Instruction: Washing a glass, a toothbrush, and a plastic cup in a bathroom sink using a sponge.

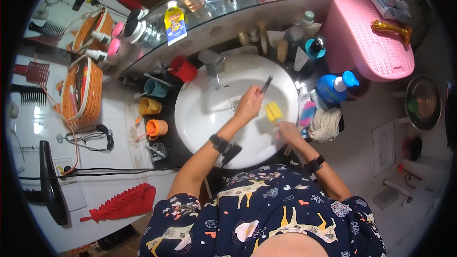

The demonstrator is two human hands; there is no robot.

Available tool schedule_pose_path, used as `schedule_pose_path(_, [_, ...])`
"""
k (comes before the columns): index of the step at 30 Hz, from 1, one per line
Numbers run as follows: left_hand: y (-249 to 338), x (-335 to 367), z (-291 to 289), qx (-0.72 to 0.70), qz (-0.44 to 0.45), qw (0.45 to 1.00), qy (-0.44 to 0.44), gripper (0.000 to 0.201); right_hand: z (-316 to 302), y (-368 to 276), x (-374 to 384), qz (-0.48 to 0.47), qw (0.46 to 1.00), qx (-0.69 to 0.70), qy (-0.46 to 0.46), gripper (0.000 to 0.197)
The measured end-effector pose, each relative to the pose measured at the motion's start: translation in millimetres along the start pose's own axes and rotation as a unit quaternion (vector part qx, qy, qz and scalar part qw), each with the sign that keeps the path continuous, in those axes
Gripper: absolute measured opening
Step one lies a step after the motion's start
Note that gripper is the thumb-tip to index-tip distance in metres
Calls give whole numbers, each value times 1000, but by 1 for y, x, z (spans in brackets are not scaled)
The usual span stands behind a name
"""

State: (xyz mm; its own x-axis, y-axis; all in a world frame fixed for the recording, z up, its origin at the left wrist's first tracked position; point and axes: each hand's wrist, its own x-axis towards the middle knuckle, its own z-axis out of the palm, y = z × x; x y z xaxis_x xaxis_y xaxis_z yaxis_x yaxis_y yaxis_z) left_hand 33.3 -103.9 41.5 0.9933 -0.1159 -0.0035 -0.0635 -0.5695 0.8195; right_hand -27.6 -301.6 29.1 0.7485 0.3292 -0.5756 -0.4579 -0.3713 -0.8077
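Note:
Over the white washbasin (200, 128), my left hand (250, 104) is closed on a slim dark stick-like thing (267, 84) that points up and away. Its exact kind is too small to make out. To the right, my right hand (289, 132) pinches the thin handle of a small yellow sponge brush (273, 112). The yellow head hangs above the basin's right side, just right of my left hand and apart from it. The metal faucet (213, 77) stands at the basin's far left rim, and the drain (234, 106) lies behind my left hand.
Orange (156, 128), yellow (150, 106) and red (183, 68) mugs line the left counter. A blue pump bottle (332, 88), pink-and-blue scrubber (307, 113) and pale cloth (325, 124) crowd the right. A glass shelf (214, 12) with bottles runs behind; a pink bin (352, 33) stands far right.

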Motion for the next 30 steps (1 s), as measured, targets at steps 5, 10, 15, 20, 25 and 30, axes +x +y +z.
schedule_pose_path(5, [-89, -59, -28, -518, -342, 779, 91, 17, 23, 4, 13, -191, 975, -49, 99, 28])
schedule_pose_path(10, [-99, -47, -56, -582, -349, 727, 101, 27, 44, -35, 41, -189, 972, -86, 109, 24])
schedule_pose_path(15, [-92, -46, -64, -571, -367, 732, 62, 27, 106, -53, 81, -272, 911, -283, 125, 20])
schedule_pose_path(20, [-90, -48, -75, -618, -360, 697, 57, 20, 96, -37, 137, -155, 925, -282, 202, 19])
schedule_pose_path(25, [-102, -41, -85, -579, -429, 683, 116, 22, 139, -68, 98, -201, 921, -247, 224, 21])
schedule_pose_path(30, [-115, -38, -88, -551, -425, 717, 32, 20, 132, -50, 112, -217, 914, -276, 203, 19])
